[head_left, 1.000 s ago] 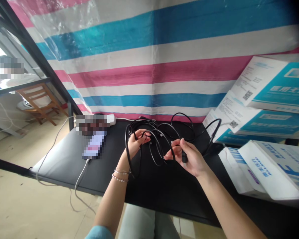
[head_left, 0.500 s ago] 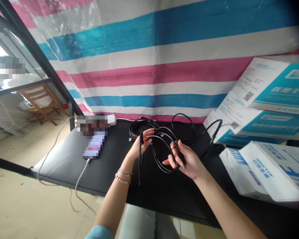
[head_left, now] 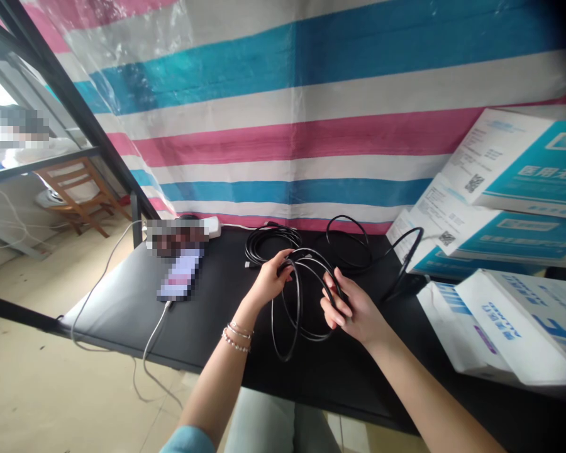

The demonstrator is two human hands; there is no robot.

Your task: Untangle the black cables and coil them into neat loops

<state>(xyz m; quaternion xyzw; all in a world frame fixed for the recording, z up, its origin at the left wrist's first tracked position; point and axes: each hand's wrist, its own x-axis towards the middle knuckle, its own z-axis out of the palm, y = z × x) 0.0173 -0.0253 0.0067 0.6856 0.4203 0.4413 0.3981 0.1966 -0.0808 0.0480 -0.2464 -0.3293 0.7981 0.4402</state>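
Observation:
A loosely looped black cable hangs between my two hands over the black tabletop. My left hand pinches the loops at their upper left, with bracelets on that wrist. Around the right side of the same loops, the fingers of my right hand are curled. Just behind my left hand lies a second coil of black cable, bundled on the table with a light-coloured connector at its near edge. More black cable runs in loops towards the boxes on the right.
Blue-and-white boxes are stacked at the right, with white cartons in front. A phone with a charging cord lies at left. Behind hangs a striped sheet. Beyond the black frame are a wooden chair and a person.
My left hand has closed on the cable and shifted slightly right. A loop that stood edge-on by that hand now hangs open between both hands. My right hand keeps its grip.

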